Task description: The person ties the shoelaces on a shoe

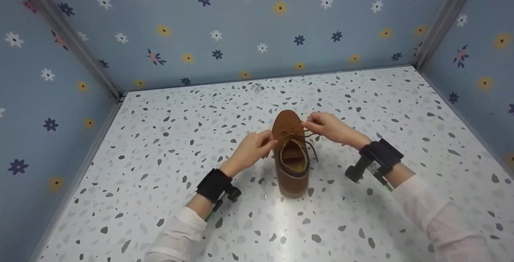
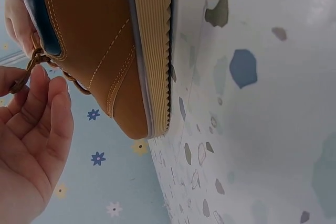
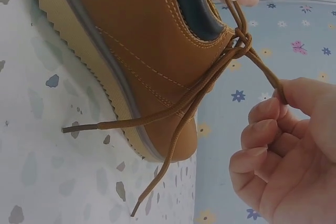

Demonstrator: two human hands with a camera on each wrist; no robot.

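A brown leather shoe [image 1: 287, 118] with a pale ridged sole [image 2: 154, 51] and a dark padded collar [image 3: 197, 3] stands upright, toe pointing away from me. Its brown shoelace is tied in a knot [image 3: 242, 44] above the tongue. My left hand [image 1: 251, 149], at the shoe's left, pinches lace between thumb and fingers. On the other side my right hand [image 1: 327, 126] pinches a loop of lace [image 3: 268, 72] between thumb and index finger, its other fingers curled. Two loose lace ends [image 3: 131, 123] hang down the shoe's right side, their tips near the tabletop.
The shoe stands on a white speckled surface [image 1: 192, 121]. Blue panels [image 1: 241, 25] printed with flowers and butterflies enclose it at the back, left and right. Black straps with small cameras [image 1: 215, 185] sit on both wrists.
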